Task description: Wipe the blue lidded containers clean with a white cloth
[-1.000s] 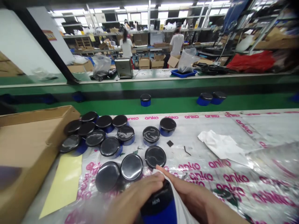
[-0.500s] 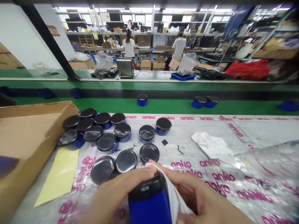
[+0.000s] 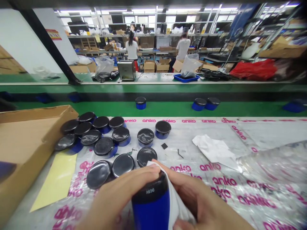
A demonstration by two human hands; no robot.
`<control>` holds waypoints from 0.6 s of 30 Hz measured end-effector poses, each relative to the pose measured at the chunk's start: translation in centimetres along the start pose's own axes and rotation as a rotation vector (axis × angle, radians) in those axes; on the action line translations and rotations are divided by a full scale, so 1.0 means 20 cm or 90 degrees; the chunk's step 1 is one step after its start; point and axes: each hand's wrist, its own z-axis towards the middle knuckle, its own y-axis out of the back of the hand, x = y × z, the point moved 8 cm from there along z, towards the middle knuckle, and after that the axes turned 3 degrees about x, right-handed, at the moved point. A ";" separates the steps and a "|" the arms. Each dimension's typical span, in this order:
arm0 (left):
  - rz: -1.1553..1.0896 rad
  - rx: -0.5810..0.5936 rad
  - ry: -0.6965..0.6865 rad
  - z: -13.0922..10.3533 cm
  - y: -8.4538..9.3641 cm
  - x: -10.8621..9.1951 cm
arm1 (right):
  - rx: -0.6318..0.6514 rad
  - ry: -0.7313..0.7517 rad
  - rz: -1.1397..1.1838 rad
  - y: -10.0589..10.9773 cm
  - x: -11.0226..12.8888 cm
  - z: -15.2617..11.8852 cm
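Blue cylinder [image 3: 151, 204] has risen slightly in frame since 0.5 s ago, now bottom centre. Your left hand [image 3: 115, 201] grips its black end; your right hand [image 3: 203, 207] presses white cloth [image 3: 176, 199] against its side. Black-lidded jars [image 3: 105, 145] clustered just above, centre-left.

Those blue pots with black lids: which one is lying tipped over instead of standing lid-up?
The blue pot gripped between the left hand and right hand, with a white cloth against it. The others stand lid-up.

Factory packing line: green conveyor belt [image 3: 168, 108], stacked cartons [image 3: 155, 66], shelving racks [image 3: 263, 28]
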 end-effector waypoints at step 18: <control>0.180 0.226 -0.095 0.32 -0.12 0.05 | -0.053 0.081 0.268 0.22 0.03 0.05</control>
